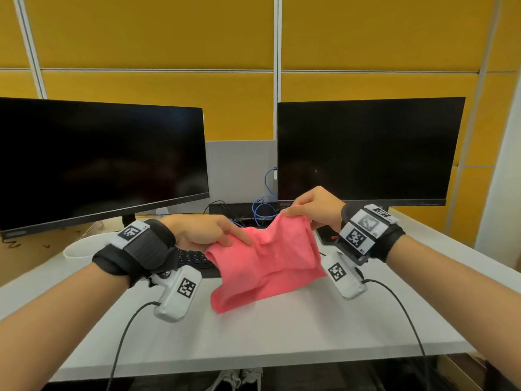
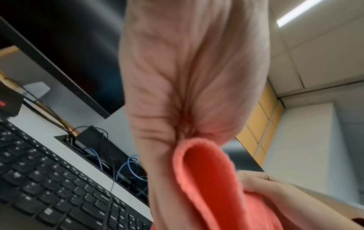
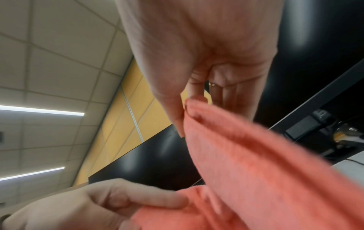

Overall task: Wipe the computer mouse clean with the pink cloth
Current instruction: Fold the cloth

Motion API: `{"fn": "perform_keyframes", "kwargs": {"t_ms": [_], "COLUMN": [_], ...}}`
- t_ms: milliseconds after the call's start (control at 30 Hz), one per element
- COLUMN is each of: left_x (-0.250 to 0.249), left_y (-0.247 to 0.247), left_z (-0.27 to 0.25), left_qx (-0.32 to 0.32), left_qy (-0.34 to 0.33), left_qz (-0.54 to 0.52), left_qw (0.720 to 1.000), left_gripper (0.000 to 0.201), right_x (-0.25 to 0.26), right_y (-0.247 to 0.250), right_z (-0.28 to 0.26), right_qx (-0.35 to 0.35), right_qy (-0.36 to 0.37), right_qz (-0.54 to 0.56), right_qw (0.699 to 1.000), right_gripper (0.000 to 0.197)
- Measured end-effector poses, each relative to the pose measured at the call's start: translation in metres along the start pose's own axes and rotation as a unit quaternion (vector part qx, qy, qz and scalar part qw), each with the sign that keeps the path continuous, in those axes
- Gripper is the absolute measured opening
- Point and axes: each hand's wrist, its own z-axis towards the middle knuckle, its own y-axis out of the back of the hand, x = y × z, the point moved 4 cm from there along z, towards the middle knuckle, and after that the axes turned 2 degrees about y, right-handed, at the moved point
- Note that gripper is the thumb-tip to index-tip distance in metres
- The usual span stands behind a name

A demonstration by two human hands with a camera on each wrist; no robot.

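Observation:
The pink cloth (image 1: pixel 267 266) hangs spread between both hands above the white desk (image 1: pixel 282 328). My left hand (image 1: pixel 228 239) pinches its left edge, seen close in the left wrist view as a folded rim (image 2: pixel 206 179). My right hand (image 1: pixel 293 211) pinches the upper right corner between thumb and fingers; the right wrist view shows that corner (image 3: pixel 195 107). A black object with a red mark (image 1: pixel 327 234), probably the mouse, lies on the desk behind the cloth and right hand, mostly hidden. It also shows in the left wrist view (image 2: pixel 8 104).
Two dark monitors (image 1: pixel 98 159) (image 1: pixel 366 150) stand at the back. A black keyboard (image 1: pixel 194 259) lies under the left hand. Blue cables (image 1: pixel 262 207) run from a desk opening between the monitors. A white bowl (image 1: pixel 84 246) sits at the left. Cables trail from both wrist cameras.

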Motion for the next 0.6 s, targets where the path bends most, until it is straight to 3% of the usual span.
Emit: {"fn": "perform_keyframes", "kwargs": {"t_ms": [133,267,367,433,500,600], "left_x": [-0.010,-0.004,-0.006,-0.012,-0.020,-0.031], "left_y": [-0.013,-0.011,-0.010,-0.013,-0.014,-0.016], "left_z": [0.002,0.001,0.000,0.001,0.004,0.008], "left_qx": [0.047,0.029,0.017,0.023,0.022,0.025], "left_qy": [0.023,0.070,0.067,0.046,0.020,-0.014], "left_qz": [-0.064,-0.060,-0.138,-0.203,-0.242,-0.228], "left_qw": [0.997,0.995,0.988,0.978,0.970,0.973], "left_gripper": [0.054,0.051,0.038,0.039,0.057,0.072], "right_x": [0.008,0.008,0.008,0.010,0.018,0.032], "right_y": [-0.014,-0.008,-0.005,-0.017,-0.033,-0.049], "right_z": [0.001,0.004,0.000,-0.004,-0.012,-0.017], "right_qx": [-0.008,-0.056,-0.085,-0.050,0.020,0.089], "right_qy": [-0.010,-0.019,-0.029,-0.027,-0.019,-0.014], "right_qz": [-0.019,-0.061,-0.064,0.030,0.125,0.163], "right_qw": [1.000,0.996,0.994,0.998,0.992,0.983], "right_gripper": [0.022,0.023,0.029,0.033,0.033,0.041]}}
